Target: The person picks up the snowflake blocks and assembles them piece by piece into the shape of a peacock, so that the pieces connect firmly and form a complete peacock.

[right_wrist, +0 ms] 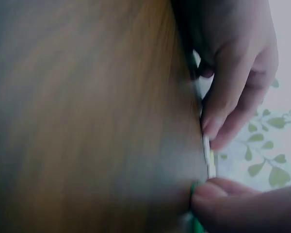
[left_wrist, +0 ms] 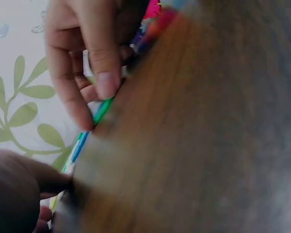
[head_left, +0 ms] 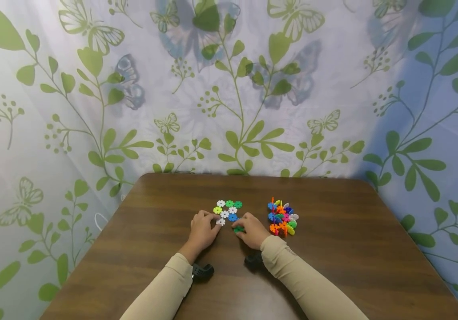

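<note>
My left hand (head_left: 202, 229) rests at the near left end of a flat cluster of flower-shaped plastic discs. Its thumb and index finger pinch the edge of a white disc (head_left: 221, 222). Across from it, my right hand (head_left: 253, 231) holds a dark green disc (head_left: 239, 229) between thumb and fingers, partly hidden, low over the tabletop. Just beyond the fingertips lies a blue disc (head_left: 233, 217). Farther up the cluster are several white discs, a yellow-green disc (head_left: 217, 210) and a green disc (head_left: 229, 203). Both wrist views show the discs edge-on and blurred.
A heap of mixed coloured discs (head_left: 283, 218) lies right of my right hand on the brown wooden table (head_left: 165, 200). Behind the table hangs a curtain (head_left: 237, 111) printed with leaves and butterflies. Dark devices sit under both wrists.
</note>
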Tool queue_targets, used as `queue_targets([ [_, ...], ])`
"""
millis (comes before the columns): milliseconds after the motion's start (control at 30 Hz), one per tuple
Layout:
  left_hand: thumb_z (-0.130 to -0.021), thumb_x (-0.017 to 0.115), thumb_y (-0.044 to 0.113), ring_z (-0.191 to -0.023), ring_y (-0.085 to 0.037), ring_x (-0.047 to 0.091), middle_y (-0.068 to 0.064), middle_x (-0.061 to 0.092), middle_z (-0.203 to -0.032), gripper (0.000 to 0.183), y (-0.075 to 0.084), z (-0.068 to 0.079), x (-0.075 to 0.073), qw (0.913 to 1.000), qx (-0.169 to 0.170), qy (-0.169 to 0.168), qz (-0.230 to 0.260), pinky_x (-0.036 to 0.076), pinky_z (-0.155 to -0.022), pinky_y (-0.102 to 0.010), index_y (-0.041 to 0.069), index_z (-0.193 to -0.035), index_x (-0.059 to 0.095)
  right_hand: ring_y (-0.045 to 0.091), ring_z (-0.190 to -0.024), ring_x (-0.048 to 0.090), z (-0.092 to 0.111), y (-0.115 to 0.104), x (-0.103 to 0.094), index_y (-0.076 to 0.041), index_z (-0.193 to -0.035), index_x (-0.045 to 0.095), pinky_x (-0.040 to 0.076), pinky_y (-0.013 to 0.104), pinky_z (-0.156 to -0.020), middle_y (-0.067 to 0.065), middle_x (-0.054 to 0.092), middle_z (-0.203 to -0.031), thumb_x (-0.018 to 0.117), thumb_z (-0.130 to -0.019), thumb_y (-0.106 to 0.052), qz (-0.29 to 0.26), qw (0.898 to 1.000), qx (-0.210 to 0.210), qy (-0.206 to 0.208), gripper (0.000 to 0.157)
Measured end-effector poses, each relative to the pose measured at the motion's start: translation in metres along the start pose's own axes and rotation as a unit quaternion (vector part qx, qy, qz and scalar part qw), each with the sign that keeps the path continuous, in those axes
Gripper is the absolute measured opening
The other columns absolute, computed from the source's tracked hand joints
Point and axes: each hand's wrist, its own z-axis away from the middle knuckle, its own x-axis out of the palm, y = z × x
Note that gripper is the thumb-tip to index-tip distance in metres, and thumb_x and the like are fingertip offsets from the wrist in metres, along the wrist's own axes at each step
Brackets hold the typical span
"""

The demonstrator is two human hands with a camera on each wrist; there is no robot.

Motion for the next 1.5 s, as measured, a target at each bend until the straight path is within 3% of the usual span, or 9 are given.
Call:
queue_targets([
  [133,-0.091,0.084,0.024,-0.107,-0.032,0.056,-0.006,0.064,-0.113,0.024,-0.005,0.001,0.001,0.9995,-0.004,-0.025,0.021,0.039,-0.091,-0.054,0.012,-0.111,0.078,0.020,-0.082,0.055,0.004,0.004,-0.001,-0.004,-0.110,0.071,0.054,0.042,-0.080,0.010,0.049,-0.100,0.078,-0.096,-0.003,-0.015,1.000,0.022,-0.012,0.016],
  [267,-0.090,0.086,0.021,-0.094,-0.019,0.062,0.004,0.069,-0.099,0.022,-0.011,0.002,0.001,0.9967,-0.004,-0.037,0.072,0.036,-0.090,-0.050,0.014,-0.104,0.071,0.019,-0.082,0.054,0.007,0.010,-0.001,-0.005,-0.106,0.067,0.054,0.041,-0.080,0.008,0.051,-0.101,0.080,-0.094,-0.004,-0.025,0.999,0.019,-0.006,0.018],
  [467,-0.093,0.084,0.010,-0.087,-0.015,0.068,0.003,0.071,-0.094,0.022,-0.009,0.005,0.000,0.9776,-0.012,-0.028,0.208,0.055,-0.087,-0.040,0.009,-0.106,0.066,0.012,-0.069,0.055,0.012,0.021,0.006,-0.009,-0.098,0.063,0.050,0.031,-0.065,-0.001,0.059,-0.083,0.084,-0.092,-0.007,-0.096,0.993,0.017,0.064,0.022],
  [600,-0.095,0.081,0.010,-0.092,-0.020,0.068,-0.002,0.073,-0.101,0.022,-0.006,0.008,0.001,0.9651,-0.003,-0.004,0.262,0.057,-0.084,-0.036,0.007,-0.115,0.072,0.020,-0.067,0.065,0.014,0.027,0.011,-0.002,-0.103,0.063,0.055,0.031,-0.060,0.004,0.065,-0.080,0.076,-0.098,-0.004,-0.231,0.967,0.043,0.102,0.015],
  [733,-0.097,0.080,0.013,-0.090,-0.020,0.068,-0.001,0.074,-0.099,0.020,-0.003,0.009,0.001,0.9602,-0.005,-0.001,0.279,0.058,-0.081,-0.033,0.008,-0.116,0.076,0.030,-0.074,0.072,0.014,0.031,0.017,0.012,-0.126,0.061,0.062,0.037,-0.065,0.019,0.070,-0.092,0.068,-0.101,0.004,-0.368,0.921,0.045,0.115,0.027],
  [967,-0.096,0.080,0.012,-0.080,-0.027,0.072,-0.005,0.076,-0.095,0.018,0.005,0.006,0.002,0.9404,-0.008,-0.020,0.339,0.062,-0.073,-0.032,0.005,-0.113,0.077,0.029,-0.086,0.077,0.014,0.024,0.017,0.018,-0.134,0.059,0.062,0.043,-0.080,0.029,0.069,-0.102,0.066,-0.102,0.004,-0.467,0.875,0.042,0.117,0.035],
  [1100,-0.095,0.082,0.011,-0.079,-0.027,0.073,-0.004,0.077,-0.095,0.018,0.008,0.005,0.001,0.9382,-0.005,-0.023,0.345,0.062,-0.073,-0.031,0.006,-0.111,0.079,0.029,-0.087,0.077,0.012,0.021,0.016,0.022,-0.134,0.055,0.062,0.044,-0.081,0.032,0.068,-0.104,0.065,-0.102,0.007,-0.505,0.852,0.053,0.126,0.037],
  [1367,-0.092,0.084,0.012,-0.086,-0.031,0.074,-0.006,0.078,-0.097,0.019,0.007,0.004,0.001,0.9320,0.008,-0.016,0.362,0.061,-0.075,-0.031,0.004,-0.110,0.081,0.026,-0.084,0.077,0.011,0.018,0.014,0.025,-0.133,0.052,0.062,0.043,-0.080,0.034,0.067,-0.103,0.064,-0.101,0.010,-0.539,0.829,0.063,0.132,0.037],
  [1500,-0.092,0.085,0.017,-0.089,-0.023,0.073,0.000,0.079,-0.097,0.018,0.008,0.005,0.001,0.9434,0.015,-0.005,0.331,0.060,-0.079,-0.030,0.009,-0.108,0.082,0.028,-0.083,0.077,0.011,0.017,0.013,0.024,-0.131,0.055,0.062,0.043,-0.079,0.028,0.069,-0.099,0.065,-0.101,0.009,-0.533,0.830,0.062,0.150,0.036],
])
